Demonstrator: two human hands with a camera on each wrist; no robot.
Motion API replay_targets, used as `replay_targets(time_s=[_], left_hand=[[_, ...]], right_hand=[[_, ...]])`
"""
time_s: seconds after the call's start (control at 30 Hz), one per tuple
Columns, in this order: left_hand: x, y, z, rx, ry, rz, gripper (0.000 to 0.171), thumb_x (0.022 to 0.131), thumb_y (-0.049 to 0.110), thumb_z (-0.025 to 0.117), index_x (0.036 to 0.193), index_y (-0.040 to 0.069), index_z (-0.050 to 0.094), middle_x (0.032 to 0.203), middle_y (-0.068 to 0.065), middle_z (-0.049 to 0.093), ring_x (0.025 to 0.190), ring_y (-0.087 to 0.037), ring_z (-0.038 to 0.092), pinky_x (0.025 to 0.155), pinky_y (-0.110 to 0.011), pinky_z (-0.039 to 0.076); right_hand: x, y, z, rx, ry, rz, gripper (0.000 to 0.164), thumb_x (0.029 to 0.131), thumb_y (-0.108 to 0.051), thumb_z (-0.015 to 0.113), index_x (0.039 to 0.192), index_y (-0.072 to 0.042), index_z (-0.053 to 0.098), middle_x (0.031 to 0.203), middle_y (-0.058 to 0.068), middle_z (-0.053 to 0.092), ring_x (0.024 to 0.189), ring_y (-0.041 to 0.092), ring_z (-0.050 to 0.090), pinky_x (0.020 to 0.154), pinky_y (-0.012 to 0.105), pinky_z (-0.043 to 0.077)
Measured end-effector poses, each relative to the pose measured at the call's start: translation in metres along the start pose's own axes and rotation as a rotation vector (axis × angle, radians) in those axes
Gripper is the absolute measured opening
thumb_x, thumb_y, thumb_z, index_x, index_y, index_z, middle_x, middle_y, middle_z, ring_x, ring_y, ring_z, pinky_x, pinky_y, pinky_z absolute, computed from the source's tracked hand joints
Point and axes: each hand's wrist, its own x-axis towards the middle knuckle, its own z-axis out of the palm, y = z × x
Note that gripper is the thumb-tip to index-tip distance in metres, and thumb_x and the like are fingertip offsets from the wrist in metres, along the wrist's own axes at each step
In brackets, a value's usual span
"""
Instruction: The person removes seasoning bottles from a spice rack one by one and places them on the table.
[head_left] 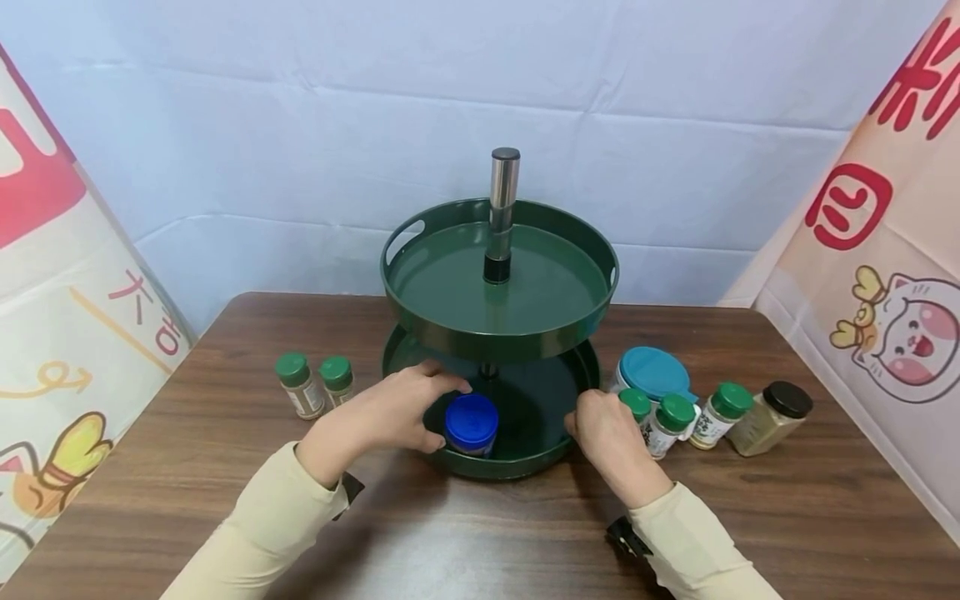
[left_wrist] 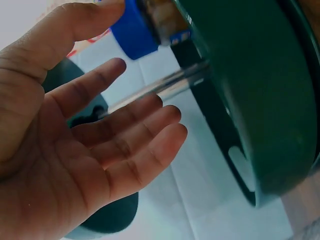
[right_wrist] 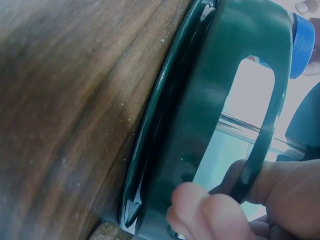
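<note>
A two-tier dark green turntable tray stands on the table, a metal post rising through its middle. In its lower tier, near the front left, sits an upright jar with a blue lid. My left hand arches beside this jar, thumb and fingers spread around its left side. In the left wrist view, the thumb is right at the blue lid while the other fingers stay loosely extended. My right hand grips the lower tier's rim at the right, its fingers curled through the handle cutout.
Two green-capped spice bottles stand left of the tray. On the right are a blue-lidded container, several green-capped bottles and a black-capped jar. White cloth hangs behind, with printed banners at both sides.
</note>
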Motion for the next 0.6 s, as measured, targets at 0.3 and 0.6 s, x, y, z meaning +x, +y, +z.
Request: replay_targets(time_s=[0.3, 0.6], left_hand=[[0.013, 0.010, 0.011, -0.051, -0.043, 0.030, 0.066, 0.070, 0.024, 0.074, 0.128, 0.010, 0.047, 0.124, -0.013, 0.048, 0.102, -0.023, 0.050, 0.080, -0.039, 0.050], [0.022, 0.019, 0.020, -0.042, -0.063, 0.055, 0.056, 0.072, 0.025, 0.072, 0.123, 0.012, 0.052, 0.115, -0.009, 0.051, 0.096, -0.019, 0.050, 0.077, -0.034, 0.050]], right_hand=[[-0.001, 0.000, -0.001, -0.003, -0.008, 0.008, 0.037, 0.071, 0.004, 0.048, 0.046, -0.017, 0.030, 0.050, -0.002, 0.026, 0.041, 0.013, 0.027, 0.038, 0.026, 0.027], [0.001, 0.000, -0.002, -0.008, -0.001, -0.007, 0.037, 0.070, 0.004, 0.049, 0.045, -0.016, 0.031, 0.050, -0.003, 0.025, 0.041, 0.013, 0.027, 0.038, 0.026, 0.028]])
